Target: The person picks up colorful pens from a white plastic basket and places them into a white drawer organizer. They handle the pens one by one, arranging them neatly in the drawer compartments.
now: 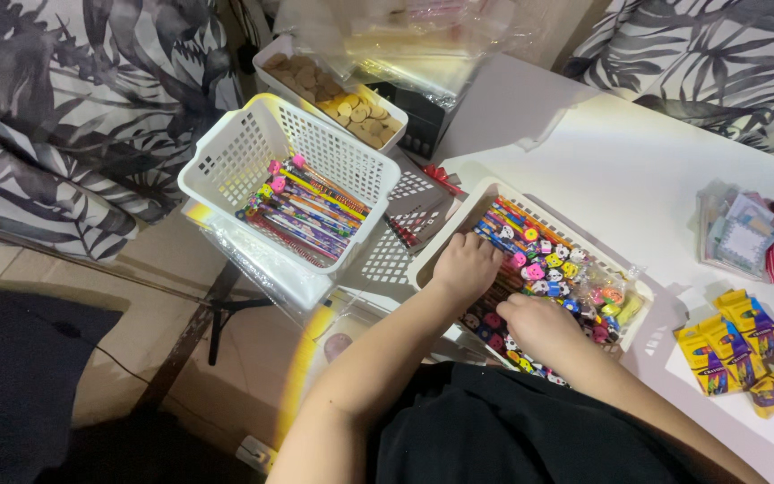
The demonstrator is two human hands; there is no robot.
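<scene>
A white perforated basket [485, 194] on the white table holds many colourful pencils with shaped eraser tops [544, 262]. My left hand [465, 263] rests inside it on the pencils, fingers curled down. My right hand [537, 324] lies at the basket's near edge, also on the pencils. Whether either hand grips a pencil is hidden by the knuckles. A second white basket [226, 170] to the left, tilted, holds more bundled pencils [306, 211].
Yellow crayon boxes [738, 351] lie at the right on the white table [638, 170]. Small packaged items [754, 237] sit at the far right. A tray of round brown discs [338, 94] and clear plastic bags [405, 40] are at the back. Leaf-print fabric surrounds.
</scene>
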